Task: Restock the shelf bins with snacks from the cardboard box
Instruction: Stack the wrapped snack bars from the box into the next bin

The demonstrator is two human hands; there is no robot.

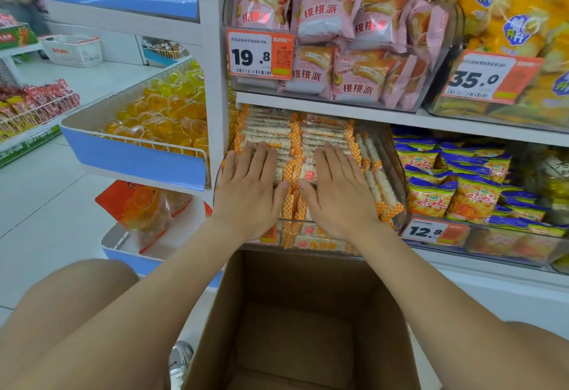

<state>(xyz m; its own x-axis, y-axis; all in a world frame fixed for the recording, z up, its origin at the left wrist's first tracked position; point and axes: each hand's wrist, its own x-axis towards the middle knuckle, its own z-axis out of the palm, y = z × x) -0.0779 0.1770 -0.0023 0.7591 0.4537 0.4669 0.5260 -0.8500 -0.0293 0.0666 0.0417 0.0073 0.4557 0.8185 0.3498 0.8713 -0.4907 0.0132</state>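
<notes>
Head view: left hand and right hand, grip wide and flat, rest on snack packs in the clear bin under the shelf edge, above the open cardboard box; the tag reads 19.8.

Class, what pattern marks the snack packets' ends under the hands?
Orange-and-white checks on the snack packets, clearest in the head view.

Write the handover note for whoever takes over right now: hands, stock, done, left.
Left hand: flat, fingers straight, pressing on the orange-checked packs.
Right hand: the same, beside it.
Packs: stacked high in the clear bin.
Cardboard box: open, below the bin; no packs visible inside.
Done: this bin looks full.
Left: probably lift both hands off, check the box, then move to another bin.
</notes>
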